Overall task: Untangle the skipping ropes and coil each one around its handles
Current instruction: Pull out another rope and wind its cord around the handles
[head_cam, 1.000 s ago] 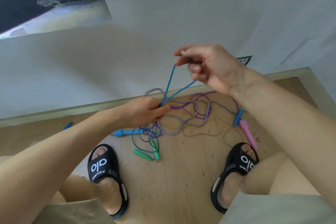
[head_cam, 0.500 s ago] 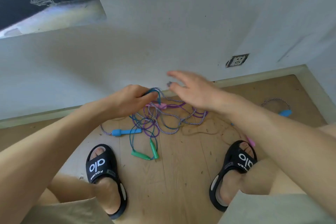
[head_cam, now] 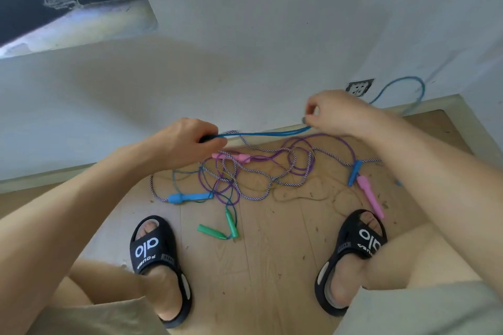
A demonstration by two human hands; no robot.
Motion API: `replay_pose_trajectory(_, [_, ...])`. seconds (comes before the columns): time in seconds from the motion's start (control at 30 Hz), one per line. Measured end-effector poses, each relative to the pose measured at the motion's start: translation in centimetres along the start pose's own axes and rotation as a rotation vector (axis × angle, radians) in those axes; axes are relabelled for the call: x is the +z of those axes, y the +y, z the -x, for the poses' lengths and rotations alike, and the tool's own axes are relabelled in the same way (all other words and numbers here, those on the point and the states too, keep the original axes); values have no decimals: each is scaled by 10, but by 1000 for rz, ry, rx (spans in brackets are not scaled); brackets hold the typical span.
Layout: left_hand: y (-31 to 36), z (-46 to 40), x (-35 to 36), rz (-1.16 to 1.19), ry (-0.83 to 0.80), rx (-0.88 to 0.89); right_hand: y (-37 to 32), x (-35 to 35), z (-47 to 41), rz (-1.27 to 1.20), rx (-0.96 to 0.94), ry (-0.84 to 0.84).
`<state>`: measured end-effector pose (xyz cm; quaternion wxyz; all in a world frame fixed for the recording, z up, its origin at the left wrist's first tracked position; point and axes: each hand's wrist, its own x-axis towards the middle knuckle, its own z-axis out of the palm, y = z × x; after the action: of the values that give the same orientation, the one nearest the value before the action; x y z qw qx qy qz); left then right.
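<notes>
Blue skipping rope (head_cam: 261,133) stretches between my gripping left hand (head_cam: 190,141) and pinching right hand (head_cam: 337,114), above "alo" sandals (head_cam: 152,247).

Bare arms, beige shorts (head_cam: 424,313), black slides (head_cam: 159,258) w/ white "alo" logo.

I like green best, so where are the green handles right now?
In the head view the green handles lie on the wooden floor, low in the middle, just below the rope tangle and nearer the left sandal.
</notes>
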<state>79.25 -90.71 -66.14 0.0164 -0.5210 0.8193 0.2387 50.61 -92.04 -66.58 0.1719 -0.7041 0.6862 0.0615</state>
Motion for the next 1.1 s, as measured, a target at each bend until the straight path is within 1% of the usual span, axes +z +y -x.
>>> replay_pose_trajectory(0.03, [2, -1, 0, 17, 18, 15, 2, 2, 0, 26, 22, -38])
replay_pose_trajectory(0.07, [6, -1, 2, 42, 30, 42, -5, 6, 2, -51, -1, -82])
replay_pose_trajectory(0.1, [13, -1, 3, 71, 41, 80, -19, 11, 5, -230, -54, -130])
replay_pose_trajectory(0.17, [27, 0, 4, 126, 64, 167, -59, 17, 21, -778, -135, -242])
replay_pose_trajectory(0.2, [33, 0, 4, 153, 74, 200, -75, 19, 28, -974, -170, -281])
replay_pose_trajectory(0.23, [36, 0, 3, 172, 82, 217, -84, 22, 33, -1054, -212, -276])
replay_pose_trajectory(0.27, [35, -1, 3, 170, 84, 211, -86, 24, 35, -994, -250, -213])
replay_pose_trajectory(0.33, [27, -4, 1, 84, 39, 144, -71, 22, 25, -588, -271, 38])
replay_pose_trajectory(0.37, [20, -4, 1, 24, 2, 101, -58, 21, 17, -398, -236, 123])
replay_pose_trajectory(0.4, [13, -5, 1, -22, -27, 61, -42, 18, 11, -273, -176, 144])
replay_pose_trajectory(0.43, [7, -4, 1, -47, -41, 25, -27, 16, 6, -166, -86, 129])
replay_pose_trajectory(0.5, [0, -1, -1, -34, -39, -24, -6, 16, 4, 55, 56, 55])
replay_pose_trajectory(0.53, [0, 0, -2, -12, -31, -30, -3, 17, 4, 75, 73, 0])
replay_pose_trajectory(0.57, [1, 0, -2, 13, -23, -21, -9, 17, 9, -12, 54, -59])
replay_pose_trajectory(0.6, [4, -1, -1, 43, -19, 0, -20, 17, 14, -212, 11, -116])
replay_pose_trajectory(0.67, [15, 0, 0, 99, -10, 62, -51, 16, 25, -835, -48, -274])
replay_pose_trajectory(0.7, [21, 0, 0, 119, -6, 89, -65, 16, 31, -1087, -66, -342])
replay_pose_trajectory(0.73, [26, 0, 1, 137, -1, 107, -75, 16, 35, -1265, -88, -398])
replay_pose_trajectory(0.77, [29, 0, 0, 149, 5, 117, -80, 17, 38, -1337, -113, -408])
replay_pose_trajectory(0.8, [29, 0, 0, 153, 11, 118, -81, 18, 39, -1318, -138, -364])
replay_pose_trajectory(0.83, [27, -1, -2, 146, 13, 111, -77, 20, 37, -1202, -164, -276])
replay_pose_trajectory(0.87, [22, -1, -3, 123, 11, 98, -70, 22, 31, -997, -194, -153])
replay_pose_trajectory(0.9, [16, -2, -4, 86, 6, 80, -60, 23, 26, -743, -222, -42])
replay_pose_trajectory(0.93, [8, -1, -5, 45, 1, 54, -48, 25, 20, -500, -241, 35])
replay_pose_trajectory(0.97, [0, -1, -6, 8, -2, 23, -36, 27, 15, -306, -233, 78])
replay_pose_trajectory(1.0, [-7, 0, -7, -20, 0, -5, -24, 29, 10, -165, -196, 112])
replay_pose_trajectory(1.07, [-15, 3, -9, -35, 13, -34, -2, 30, 8, 45, -65, 149])
replay_pose_trajectory(1.1, [-16, 4, -10, -18, 19, -39, 6, 31, 7, 127, -6, 136])
